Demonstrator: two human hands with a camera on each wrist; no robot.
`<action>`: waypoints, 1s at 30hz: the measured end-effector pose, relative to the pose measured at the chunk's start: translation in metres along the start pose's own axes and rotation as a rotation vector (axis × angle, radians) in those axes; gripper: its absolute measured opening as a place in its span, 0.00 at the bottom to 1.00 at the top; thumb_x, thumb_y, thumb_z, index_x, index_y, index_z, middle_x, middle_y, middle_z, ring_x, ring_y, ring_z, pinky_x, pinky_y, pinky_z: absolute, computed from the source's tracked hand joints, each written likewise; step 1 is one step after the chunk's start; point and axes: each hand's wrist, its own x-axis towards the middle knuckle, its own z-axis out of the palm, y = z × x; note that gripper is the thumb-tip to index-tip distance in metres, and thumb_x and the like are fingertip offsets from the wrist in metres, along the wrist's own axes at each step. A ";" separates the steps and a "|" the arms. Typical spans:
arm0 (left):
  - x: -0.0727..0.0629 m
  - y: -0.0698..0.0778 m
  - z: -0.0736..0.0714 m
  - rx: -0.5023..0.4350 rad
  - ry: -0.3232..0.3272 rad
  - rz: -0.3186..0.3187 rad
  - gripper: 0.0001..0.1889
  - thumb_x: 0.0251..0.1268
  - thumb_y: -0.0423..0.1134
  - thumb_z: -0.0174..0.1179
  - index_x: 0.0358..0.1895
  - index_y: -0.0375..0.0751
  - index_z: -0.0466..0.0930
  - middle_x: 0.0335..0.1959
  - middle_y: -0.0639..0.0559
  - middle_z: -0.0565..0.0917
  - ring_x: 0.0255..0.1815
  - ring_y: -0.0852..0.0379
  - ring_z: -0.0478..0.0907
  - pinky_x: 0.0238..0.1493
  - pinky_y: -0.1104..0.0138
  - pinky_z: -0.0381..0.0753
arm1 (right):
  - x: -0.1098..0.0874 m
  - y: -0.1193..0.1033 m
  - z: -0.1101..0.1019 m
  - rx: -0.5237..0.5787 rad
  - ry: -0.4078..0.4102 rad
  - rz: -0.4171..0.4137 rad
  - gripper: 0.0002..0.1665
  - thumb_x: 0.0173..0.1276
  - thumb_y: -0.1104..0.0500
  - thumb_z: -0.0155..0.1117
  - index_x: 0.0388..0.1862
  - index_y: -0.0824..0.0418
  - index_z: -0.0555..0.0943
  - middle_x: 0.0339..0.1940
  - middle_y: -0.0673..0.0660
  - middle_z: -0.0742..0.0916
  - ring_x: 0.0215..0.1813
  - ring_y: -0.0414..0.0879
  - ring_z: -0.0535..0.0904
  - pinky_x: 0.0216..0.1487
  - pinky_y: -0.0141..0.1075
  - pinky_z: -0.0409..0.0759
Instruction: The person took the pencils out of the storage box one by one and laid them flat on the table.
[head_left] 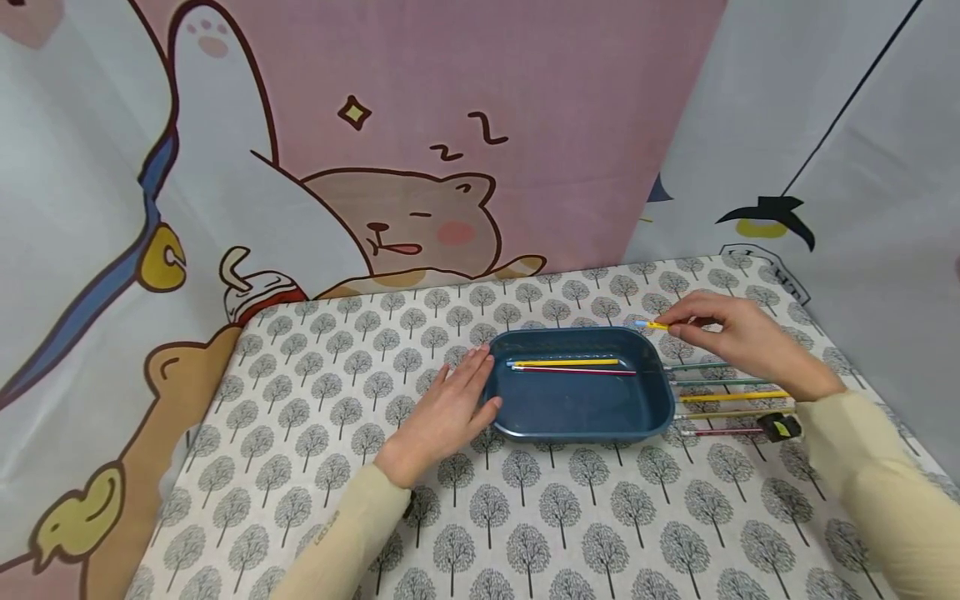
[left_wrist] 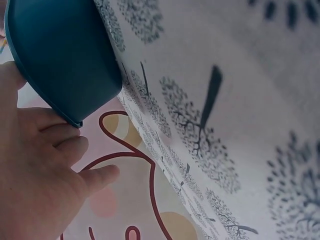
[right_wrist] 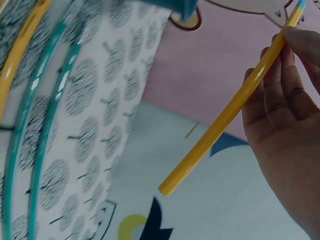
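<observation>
Starting at the left, a creased wall hanging (head_left: 397, 67) with a sleeping cartoon bear drops in soft folds behind a tablecloth (head_left: 315, 492) printed all over with grey trees. In from the near side comes a pale yellow sleeve (head_left: 352, 525), and here is the left hand (head_left: 446, 408), fingers relaxed, loosely extended and laid against the left end of the box (head_left: 577, 421), thumb spread away along the near part of that end; contact at the rim, nothing pinched. The box is dark blue, smooth and slightly shiny, a rounded rectangle with a thin lip. Inside, towards the far side, lie a yellow pencil (head_left: 570, 362) and, just beside it, a thin dark red pencil (head_left: 592, 372), nearly parallel. On to the right, and here is the raised pencil (right_wrist: 215, 135), yellow, straight and glossy (pale blue at one tip, cut flat at the other), up above the cloth near the box's far right corner. The right hand (head_left: 731, 329) has it pinched near the blue tip, thumb against bent fingertips, the long barrel angling across the curled fingers. Below that hand, a loose row of pencils (head_left: 731, 397) lies beside the box: two shiny green, one yellow, one dull gold, one red. At the red one's right end sits a small black block (head_left: 771, 423) with a yellow-green patch; whether they touch, I cannot tell.
</observation>
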 end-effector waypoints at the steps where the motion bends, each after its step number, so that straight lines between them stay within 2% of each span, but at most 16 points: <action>1: 0.000 0.000 0.000 0.002 -0.004 -0.002 0.37 0.84 0.57 0.42 0.82 0.35 0.54 0.85 0.43 0.52 0.83 0.43 0.53 0.78 0.40 0.58 | -0.001 0.003 0.000 0.000 -0.001 0.014 0.15 0.75 0.64 0.67 0.52 0.45 0.89 0.49 0.45 0.87 0.42 0.37 0.80 0.40 0.26 0.78; 7: -0.001 0.001 0.000 0.007 -0.017 -0.002 0.37 0.84 0.58 0.41 0.83 0.35 0.53 0.85 0.42 0.52 0.83 0.42 0.54 0.78 0.40 0.57 | -0.004 0.027 -0.001 0.000 -0.016 0.013 0.15 0.75 0.64 0.67 0.53 0.47 0.89 0.47 0.46 0.86 0.41 0.39 0.77 0.42 0.22 0.75; 10: -0.001 0.001 0.001 0.009 -0.017 -0.004 0.38 0.84 0.58 0.40 0.83 0.35 0.52 0.85 0.42 0.51 0.83 0.41 0.54 0.78 0.40 0.57 | -0.003 0.037 -0.001 0.002 -0.031 0.038 0.15 0.75 0.64 0.67 0.54 0.48 0.89 0.49 0.47 0.86 0.43 0.38 0.78 0.45 0.20 0.75; 14: 0.000 0.002 0.001 0.006 -0.008 -0.007 0.37 0.84 0.57 0.42 0.82 0.34 0.53 0.85 0.41 0.52 0.83 0.42 0.53 0.78 0.40 0.57 | -0.001 0.047 -0.002 0.010 -0.061 0.098 0.13 0.76 0.63 0.66 0.55 0.51 0.89 0.53 0.51 0.87 0.47 0.34 0.79 0.46 0.21 0.77; 19: 0.000 0.002 0.002 -0.006 -0.003 -0.005 0.36 0.84 0.54 0.45 0.82 0.33 0.53 0.84 0.40 0.52 0.83 0.42 0.53 0.78 0.40 0.56 | 0.002 0.061 -0.002 0.013 -0.094 0.119 0.13 0.76 0.63 0.65 0.55 0.56 0.88 0.54 0.57 0.87 0.46 0.33 0.80 0.43 0.25 0.81; 24: 0.000 0.002 0.003 -0.006 -0.006 -0.006 0.37 0.84 0.54 0.46 0.82 0.33 0.52 0.84 0.40 0.52 0.83 0.42 0.53 0.78 0.40 0.56 | 0.004 0.071 0.000 -0.005 -0.109 0.115 0.12 0.77 0.62 0.65 0.55 0.56 0.88 0.53 0.58 0.87 0.44 0.39 0.82 0.41 0.27 0.82; 30: 0.000 0.003 0.001 -0.011 -0.017 -0.019 0.37 0.84 0.55 0.44 0.83 0.34 0.51 0.85 0.42 0.50 0.84 0.45 0.50 0.79 0.41 0.56 | 0.007 0.081 0.008 0.001 -0.166 0.160 0.12 0.76 0.64 0.64 0.54 0.58 0.89 0.55 0.62 0.86 0.46 0.48 0.83 0.42 0.31 0.83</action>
